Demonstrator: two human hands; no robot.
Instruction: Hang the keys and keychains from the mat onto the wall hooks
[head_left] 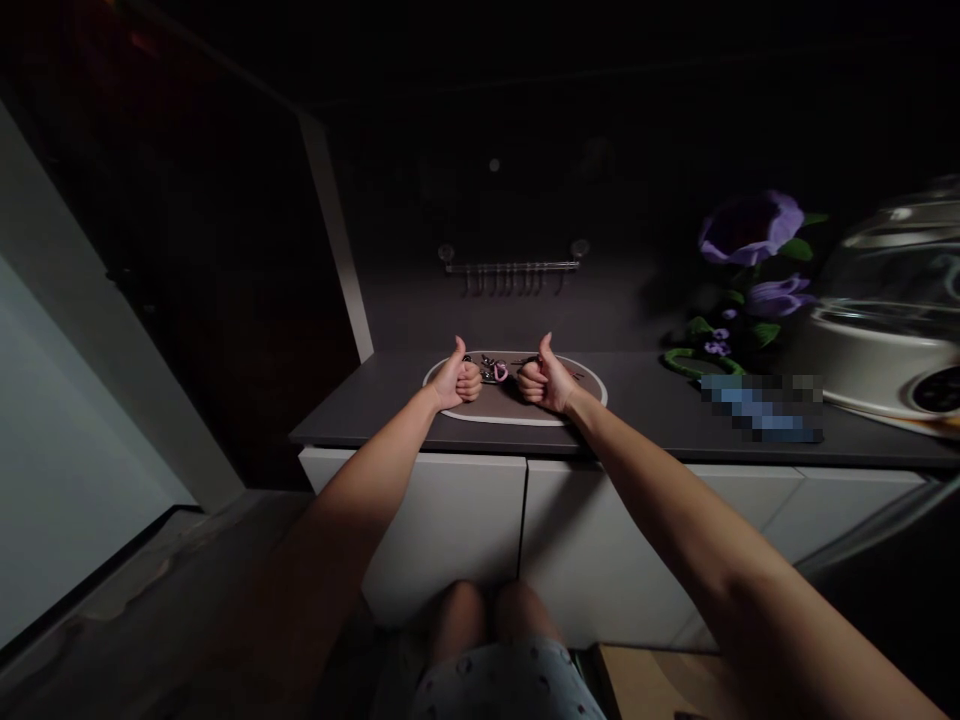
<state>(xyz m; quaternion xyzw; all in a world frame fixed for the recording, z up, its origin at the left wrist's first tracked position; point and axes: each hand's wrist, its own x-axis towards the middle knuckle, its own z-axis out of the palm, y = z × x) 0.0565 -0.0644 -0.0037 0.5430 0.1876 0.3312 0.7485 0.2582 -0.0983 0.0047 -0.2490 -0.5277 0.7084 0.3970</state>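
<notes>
My left hand [459, 378] is held in a fist with the thumb pointing up, over the left part of an oval mat [495, 408] with a pale rim. Over the mat's right part, my right hand [545, 380] makes the same thumbs-up, fingers curled in. I see nothing held in either hand. Between the two fists, farther back on the mat, lies a small bunch of keys [487, 366] with a pink ring-shaped piece [501, 372]. Some thin dark items near my right hand are too small to make out.
The mat lies on a dark counter [375, 400] above white cabinet doors [450, 510]. A hook rail [513, 267] is fixed to the wall behind. At the right stand purple flowers [754, 230], a blurred-out blue item [761, 408] and a white appliance with a glass top [889, 345].
</notes>
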